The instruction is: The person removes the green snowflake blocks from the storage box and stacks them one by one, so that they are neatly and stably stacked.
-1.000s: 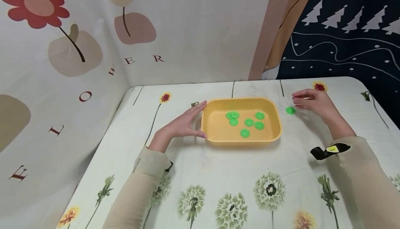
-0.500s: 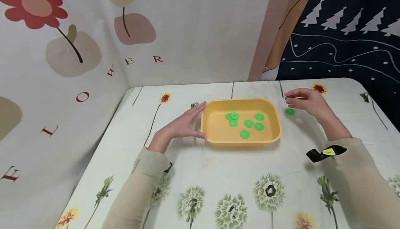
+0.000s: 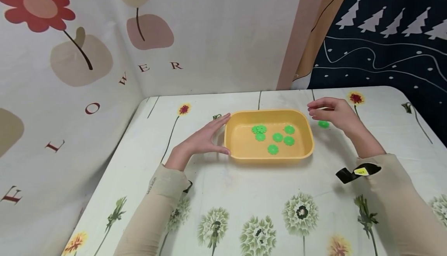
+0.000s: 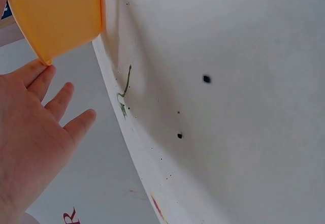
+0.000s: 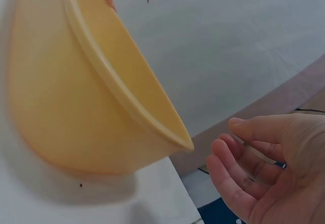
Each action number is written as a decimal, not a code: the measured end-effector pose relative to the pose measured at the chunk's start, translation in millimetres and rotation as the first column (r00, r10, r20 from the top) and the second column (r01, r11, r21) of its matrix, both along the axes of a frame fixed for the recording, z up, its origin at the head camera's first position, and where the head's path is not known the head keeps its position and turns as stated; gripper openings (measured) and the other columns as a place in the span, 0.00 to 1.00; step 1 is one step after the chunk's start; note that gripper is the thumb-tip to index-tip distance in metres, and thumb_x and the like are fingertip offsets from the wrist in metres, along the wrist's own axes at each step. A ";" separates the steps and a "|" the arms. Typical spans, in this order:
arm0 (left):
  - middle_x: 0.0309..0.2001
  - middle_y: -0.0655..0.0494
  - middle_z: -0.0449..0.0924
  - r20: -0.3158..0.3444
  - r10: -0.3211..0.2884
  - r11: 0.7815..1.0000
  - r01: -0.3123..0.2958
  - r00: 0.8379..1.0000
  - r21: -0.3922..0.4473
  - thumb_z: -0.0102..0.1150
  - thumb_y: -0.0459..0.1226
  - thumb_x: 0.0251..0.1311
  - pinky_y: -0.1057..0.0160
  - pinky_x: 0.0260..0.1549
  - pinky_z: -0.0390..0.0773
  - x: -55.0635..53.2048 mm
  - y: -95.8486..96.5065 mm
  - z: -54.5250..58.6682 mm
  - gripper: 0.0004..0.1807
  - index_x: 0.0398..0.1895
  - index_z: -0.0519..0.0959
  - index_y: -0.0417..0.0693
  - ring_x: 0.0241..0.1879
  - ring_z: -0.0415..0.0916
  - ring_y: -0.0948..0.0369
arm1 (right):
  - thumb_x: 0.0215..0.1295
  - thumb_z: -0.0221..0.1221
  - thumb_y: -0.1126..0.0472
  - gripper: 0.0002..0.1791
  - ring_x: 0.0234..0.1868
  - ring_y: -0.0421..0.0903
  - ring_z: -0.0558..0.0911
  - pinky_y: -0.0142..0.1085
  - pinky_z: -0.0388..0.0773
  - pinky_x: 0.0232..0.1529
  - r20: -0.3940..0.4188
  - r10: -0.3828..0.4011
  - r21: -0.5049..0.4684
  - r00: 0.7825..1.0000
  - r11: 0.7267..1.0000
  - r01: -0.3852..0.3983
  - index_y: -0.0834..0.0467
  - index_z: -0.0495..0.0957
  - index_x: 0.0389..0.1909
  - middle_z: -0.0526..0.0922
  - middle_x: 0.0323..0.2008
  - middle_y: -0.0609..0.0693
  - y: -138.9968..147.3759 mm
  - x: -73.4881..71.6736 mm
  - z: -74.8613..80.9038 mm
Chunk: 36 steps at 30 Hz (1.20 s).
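Observation:
A yellow plastic tray (image 3: 237,147) sits on the table with several green flower-shaped discs (image 3: 273,149) lying on its floor, a few overlapping near the middle. My left hand (image 3: 202,137) spreads thumb and fingers against the tray's left end; in the left wrist view, straight fingertips touch the tray's rim (image 4: 46,61). Right of the tray, my right hand (image 3: 333,113) hovers over the table, fingers loosely bent and nothing visible between them. Just below it lies one more green disc (image 3: 323,124), partly covered by the hand. The right wrist view shows the hand (image 5: 264,168) apart from the tray (image 5: 76,92).
A white cloth (image 3: 258,194) printed with flowers covers the table. Behind and to the left stands a white printed curtain (image 3: 223,35). A dark cloth with white trees (image 3: 384,54) hangs at the back right, beyond the table's edge.
My right hand has moved left, from beside the loose green disc to above it, closer to the tray. The left hand, tray and discs have stayed in place.

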<state>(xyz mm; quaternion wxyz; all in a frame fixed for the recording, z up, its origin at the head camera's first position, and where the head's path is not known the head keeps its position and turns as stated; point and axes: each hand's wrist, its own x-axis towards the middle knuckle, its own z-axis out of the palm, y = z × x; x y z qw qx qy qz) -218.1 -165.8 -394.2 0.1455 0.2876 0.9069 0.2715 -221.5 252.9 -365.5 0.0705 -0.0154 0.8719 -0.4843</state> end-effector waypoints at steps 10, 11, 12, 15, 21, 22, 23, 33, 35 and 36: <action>0.82 0.65 0.39 -0.003 -0.005 1.000 0.005 1.000 0.003 0.78 0.55 0.44 0.43 0.77 0.51 -0.1 0.5 1.5 0.66 0.81 0.45 0.55 0.81 0.39 0.55 | 0.70 0.61 0.51 0.24 0.39 0.31 0.79 0.20 0.76 0.43 0.004 0.037 0.022 0.999 0.999 -0.037 0.60 0.77 0.60 0.83 0.45 0.38 -20.6 1.2 4.9; 0.82 0.65 0.39 -0.002 -0.005 1.000 0.005 1.000 0.002 0.78 0.55 0.44 0.43 0.77 0.51 -0.2 0.5 1.6 0.66 0.81 0.45 0.55 0.81 0.39 0.55 | 0.69 0.61 0.51 0.23 0.40 0.32 0.79 0.21 0.76 0.43 0.001 0.043 0.022 0.999 0.999 -0.043 0.60 0.77 0.59 0.83 0.43 0.36 -22.3 1.3 4.8; 0.82 0.65 0.39 -0.001 -0.005 1.000 0.005 1.000 0.002 0.78 0.56 0.44 0.43 0.77 0.51 -0.5 0.4 1.6 0.66 0.81 0.45 0.55 0.81 0.38 0.55 | 0.69 0.61 0.52 0.23 0.40 0.32 0.78 0.21 0.76 0.43 0.000 0.051 0.022 0.999 0.998 -0.051 0.60 0.77 0.59 0.83 0.44 0.36 -24.2 1.4 4.7; 0.82 0.65 0.38 -0.001 -0.007 1.000 0.007 1.000 0.003 0.78 0.56 0.44 0.43 0.77 0.51 -0.8 0.2 1.2 0.66 0.81 0.46 0.54 0.81 0.39 0.55 | 0.69 0.62 0.54 0.22 0.40 0.32 0.79 0.20 0.76 0.43 -0.006 0.079 0.001 0.997 0.997 -0.079 0.62 0.77 0.59 0.82 0.42 0.35 -29.7 2.0 4.0; 0.82 0.65 0.38 0.002 -0.004 1.000 0.004 1.000 0.000 0.77 0.58 0.43 0.43 0.76 0.51 -0.3 -0.1 0.5 0.67 0.81 0.45 0.55 0.81 0.39 0.55 | 0.69 0.62 0.55 0.22 0.39 0.29 0.80 0.18 0.76 0.44 -0.001 0.132 -0.026 0.991 0.991 -0.132 0.64 0.78 0.58 0.83 0.41 0.35 -40.7 4.1 2.1; 0.82 0.66 0.38 0.003 -0.001 1.000 0.001 1.000 -0.002 0.77 0.58 0.42 0.43 0.76 0.51 -0.1 -0.1 0.5 0.67 0.81 0.45 0.55 0.81 0.39 0.55 | 0.69 0.62 0.55 0.22 0.39 0.29 0.80 0.18 0.77 0.44 0.004 0.142 -0.033 0.990 0.989 -0.142 0.64 0.77 0.58 0.83 0.41 0.36 -42.4 4.3 1.7; 0.82 0.66 0.38 0.005 0.002 1.000 -0.002 1.000 -0.004 0.77 0.58 0.42 0.43 0.77 0.51 0.1 -0.1 0.5 0.67 0.81 0.45 0.56 0.81 0.39 0.55 | 0.69 0.62 0.55 0.22 0.39 0.29 0.80 0.18 0.77 0.44 0.007 0.152 -0.042 0.988 0.988 -0.152 0.64 0.77 0.57 0.83 0.41 0.38 -44.1 4.5 1.1; 0.82 0.66 0.39 0.012 0.010 1.000 -0.010 1.000 -0.007 0.78 0.58 0.42 0.44 0.77 0.52 0.5 0.2 0.8 0.66 0.81 0.46 0.56 0.81 0.39 0.56 | 0.69 0.61 0.61 0.19 0.41 0.34 0.83 0.30 0.84 0.47 0.015 0.289 -0.131 0.957 0.950 -0.285 0.68 0.77 0.55 0.81 0.52 0.64 -63.4 5.8 -6.2; 0.82 0.66 0.38 0.012 0.009 1.000 -0.009 1.000 -0.008 0.78 0.58 0.42 0.44 0.77 0.51 0.3 0.2 0.9 0.66 0.81 0.46 0.56 0.81 0.39 0.56 | 0.69 0.61 0.63 0.18 0.42 0.36 0.84 0.32 0.85 0.47 0.018 0.313 -0.151 0.949 0.940 -0.307 0.69 0.77 0.55 0.81 0.51 0.66 -66.4 5.6 -8.7; 0.82 0.66 0.39 0.011 0.009 1.000 -0.009 1.000 -0.009 0.78 0.58 0.42 0.44 0.77 0.51 0.1 0.1 0.9 0.66 0.81 0.46 0.56 0.81 0.39 0.56 | 0.69 0.61 0.63 0.17 0.42 0.37 0.84 0.31 0.85 0.47 0.020 0.322 -0.155 0.946 0.936 -0.316 0.69 0.77 0.54 0.81 0.51 0.67 -67.4 5.3 -10.3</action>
